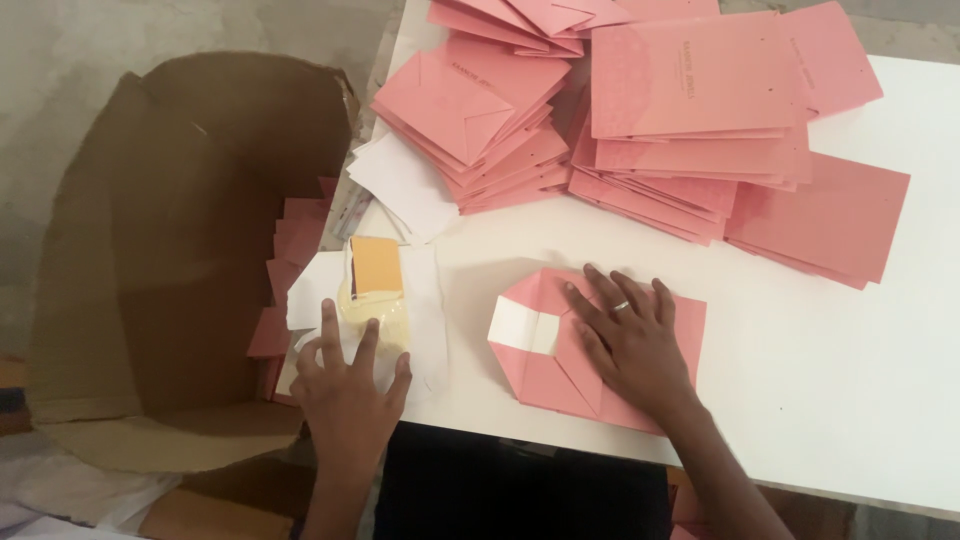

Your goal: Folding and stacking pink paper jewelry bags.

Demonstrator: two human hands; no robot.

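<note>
A white tabletop [820, 400] stands on a grey floor [100, 40]. The right hand [630, 340] lies flat, open, on a pink envelope [560, 370]. The left hand [345, 390], open, touches a yellow glue pad [375, 310] at the tabletop's left edge. Pink envelope piles [650, 120] lie behind.

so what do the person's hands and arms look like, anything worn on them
Both forearms are bare as far as the picture shows, with no sleeves, watch or bracelet in view. The right hand wears one thin silver-coloured ring on a finger. The left hand shows no ring or other jewellery. No gloves on either hand, and the nails look short and unpainted.
</note>
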